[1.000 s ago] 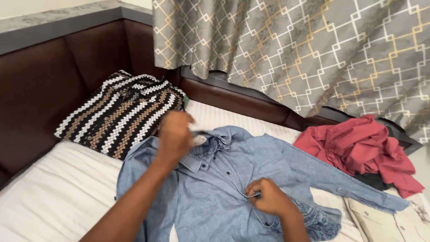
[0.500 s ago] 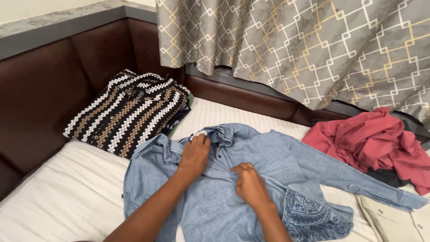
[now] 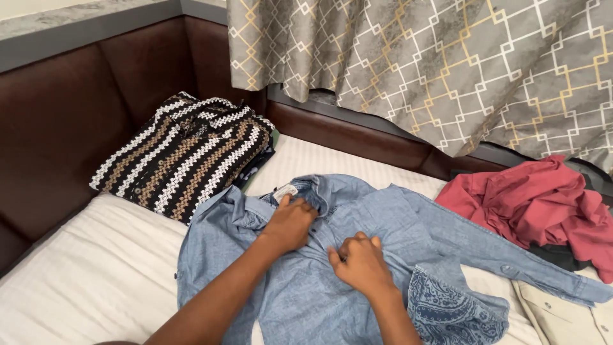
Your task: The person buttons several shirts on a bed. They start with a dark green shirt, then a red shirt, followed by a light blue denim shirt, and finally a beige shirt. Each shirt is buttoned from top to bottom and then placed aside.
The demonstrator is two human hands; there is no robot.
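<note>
A light blue denim shirt [image 3: 389, 223] lies spread face up on the white bed [image 3: 83, 281], collar toward the headboard. My left hand [image 3: 290, 223] rests on the shirt just below the collar, fingers curled against the front placket. My right hand [image 3: 359, 262] sits a little lower on the placket, fingers pinching the fabric there. One sleeve stretches off to the right. A paisley-patterned inner panel [image 3: 447, 313] is folded over at the lower right of the shirt.
A folded black, white and brown zigzag garment [image 3: 185, 153] leans against the brown padded headboard [image 3: 57, 128]. A crumpled red garment [image 3: 543, 198] lies at the right, with a beige garment [image 3: 562, 319] below it. A patterned grey curtain [image 3: 434, 64] hangs behind.
My left hand came down from the collar to the upper placket. My right hand moved up the shirt front toward it, so both hands now sit close together.
</note>
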